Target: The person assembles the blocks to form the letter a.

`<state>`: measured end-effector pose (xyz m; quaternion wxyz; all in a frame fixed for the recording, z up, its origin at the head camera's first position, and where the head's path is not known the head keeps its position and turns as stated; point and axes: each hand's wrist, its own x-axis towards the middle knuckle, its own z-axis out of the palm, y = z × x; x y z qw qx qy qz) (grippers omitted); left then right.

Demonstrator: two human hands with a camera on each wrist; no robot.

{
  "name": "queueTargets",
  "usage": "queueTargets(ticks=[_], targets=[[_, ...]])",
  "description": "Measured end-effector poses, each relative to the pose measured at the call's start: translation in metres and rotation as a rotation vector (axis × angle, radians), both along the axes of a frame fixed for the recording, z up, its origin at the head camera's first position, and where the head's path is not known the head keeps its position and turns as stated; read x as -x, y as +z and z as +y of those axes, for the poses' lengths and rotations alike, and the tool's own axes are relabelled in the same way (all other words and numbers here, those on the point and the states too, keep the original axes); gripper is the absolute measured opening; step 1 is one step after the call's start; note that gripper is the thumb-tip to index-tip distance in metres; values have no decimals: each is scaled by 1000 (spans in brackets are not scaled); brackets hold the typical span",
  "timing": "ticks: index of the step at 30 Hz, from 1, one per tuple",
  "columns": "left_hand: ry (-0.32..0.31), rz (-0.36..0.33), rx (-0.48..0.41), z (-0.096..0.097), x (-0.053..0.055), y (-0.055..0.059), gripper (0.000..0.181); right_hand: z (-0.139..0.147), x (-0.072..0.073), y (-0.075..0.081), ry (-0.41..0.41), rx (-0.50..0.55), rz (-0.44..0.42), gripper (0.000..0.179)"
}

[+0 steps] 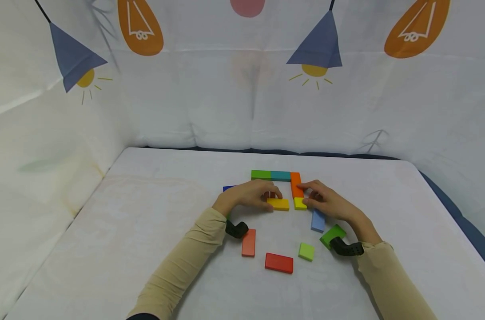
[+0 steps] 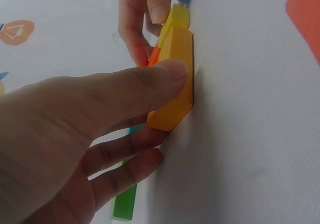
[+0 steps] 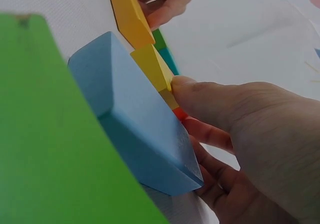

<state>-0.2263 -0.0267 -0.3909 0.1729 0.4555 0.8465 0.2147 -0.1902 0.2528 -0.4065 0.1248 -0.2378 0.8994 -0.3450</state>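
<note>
My left hand (image 1: 254, 193) pinches a golden-yellow block (image 1: 278, 204), the thumb on its near side in the left wrist view and the other fingers partly hidden behind it. A small yellow block (image 1: 300, 203) lies just to its right, with a narrow gap between them in the head view. Against the small block's right side rests the thumb of my right hand (image 1: 326, 200). Its index finger touches the orange block (image 1: 296, 184), which stands end to end with the small yellow one. Beyond them, green (image 1: 260, 174) and teal (image 1: 280, 176) blocks continue the row leftward from the orange block's far end.
Near the right hand lie a light-blue block (image 1: 317, 220) and a green block (image 1: 332, 235). Closer to me are salmon (image 1: 248, 243), red (image 1: 279, 263) and lime-green (image 1: 306, 251) blocks. A blue block (image 1: 228, 188) is mostly covered by the left hand. White fabric (image 1: 218, 106) hangs behind the table.
</note>
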Motion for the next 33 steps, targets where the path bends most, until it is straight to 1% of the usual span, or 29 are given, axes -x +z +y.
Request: queueTargets(ticks=[11,24,33], targets=[[0,17,3,1,-1,2,36,-2,-1,1,-7,4,-12,48],[-8,64,-4,5,-2,0,37,-1,-1,0,1,2,1,47],[-7,74,-12,7,-2,-3,36,-1,-1,-1,4,4,-1,47]])
